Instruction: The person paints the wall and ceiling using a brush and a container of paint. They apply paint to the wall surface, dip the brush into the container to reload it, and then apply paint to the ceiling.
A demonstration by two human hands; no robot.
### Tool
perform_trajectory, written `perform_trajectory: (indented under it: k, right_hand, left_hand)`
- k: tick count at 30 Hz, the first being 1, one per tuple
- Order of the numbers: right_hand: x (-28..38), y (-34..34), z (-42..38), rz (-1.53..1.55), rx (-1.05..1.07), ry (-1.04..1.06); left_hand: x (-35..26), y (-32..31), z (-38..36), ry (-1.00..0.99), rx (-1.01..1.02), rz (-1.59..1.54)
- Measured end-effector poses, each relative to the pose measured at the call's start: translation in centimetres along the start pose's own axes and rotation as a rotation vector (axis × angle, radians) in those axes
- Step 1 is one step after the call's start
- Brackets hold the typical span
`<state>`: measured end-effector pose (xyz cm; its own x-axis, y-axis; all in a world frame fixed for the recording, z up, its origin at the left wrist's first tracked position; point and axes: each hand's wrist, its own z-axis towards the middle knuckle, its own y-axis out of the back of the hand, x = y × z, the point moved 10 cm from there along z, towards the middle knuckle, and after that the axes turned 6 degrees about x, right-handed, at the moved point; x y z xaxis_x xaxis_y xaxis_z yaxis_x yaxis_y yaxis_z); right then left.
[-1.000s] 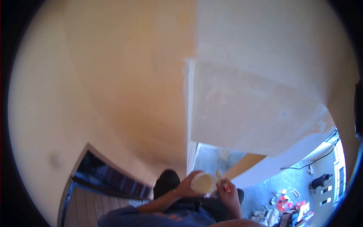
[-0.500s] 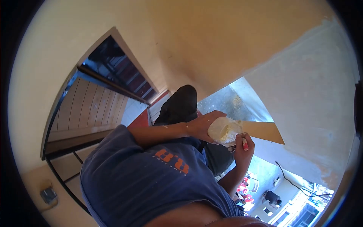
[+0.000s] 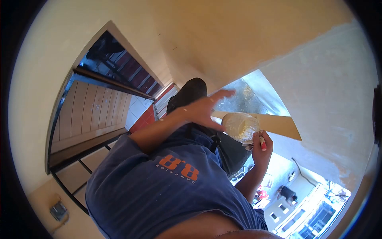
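From the head cam: left hand (image 3: pixel 201 111) is wide open, fingers spread, nothing in it, right by the side of a cloudy see-through container (image 3: pixel 238 124) with pale stuff inside. Can't tell if the thumb touches it. Right hand (image 3: pixel 261 154) is curled around a red-handled tool (image 3: pixel 263 143) at the container's rim. Container's tilted, out in front of the blue shirt (image 3: pixel 159 191).

Grey box (image 3: pixel 58 211) lower left; 1 distant person (image 3: pixel 287 194) lower right.
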<state>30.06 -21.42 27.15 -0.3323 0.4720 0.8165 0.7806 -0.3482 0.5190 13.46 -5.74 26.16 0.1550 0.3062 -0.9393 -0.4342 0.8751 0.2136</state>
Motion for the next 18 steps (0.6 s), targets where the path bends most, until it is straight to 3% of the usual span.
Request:
perform_trajectory:
  k: [2, 4, 5, 6, 7, 8, 9, 16, 18]
  right_hand:
    - [0.5, 0.4, -0.1, -0.019, -0.031, -0.007]
    - [0.6, 0.6, -0.1, -0.05, -0.041, -0.001]
    - [0.4, 0.7, -0.2, -0.044, -0.06, -0.021]
    - [0.4, 0.6, -0.1, -0.029, -0.051, -0.018]
    - [0.5, 0.5, -0.2, -0.018, -0.039, -0.017]
    - [0.8, 0.7, -0.3, -0.067, -0.049, -0.016]
    - [0.8, 0.7, -0.3, -0.066, -0.059, -0.031]
    - [-1.1, 0.9, -0.7, 0.086, -0.078, -0.124]
    - [-0.1, 1.5, -1.2, -0.097, -0.115, -0.069]
  left_hand:
    - [-4.4, 5.7, -0.2, -0.066, -0.211, 0.249]
    - [-13.6, 11.2, -1.7, -0.399, -0.402, 0.485]
    - [-17.4, 13.4, -3.4, -0.667, -0.571, 0.198]
    - [-20.2, 13.0, -1.3, -0.666, -0.551, 0.18]
    - [-25.1, 13.2, -6.7, -0.717, -0.412, 0.32]
    - [-28.3, 21.3, -16.3, -0.765, -0.274, 0.457]
    - [-30.8, 15.6, -8.9, -0.816, -0.136, 0.597]
    - [-30.9, 14.2, -5.7, -0.934, -0.064, 0.5]
    - [-31.4, 14.2, -4.4, -0.987, -0.014, 0.485]
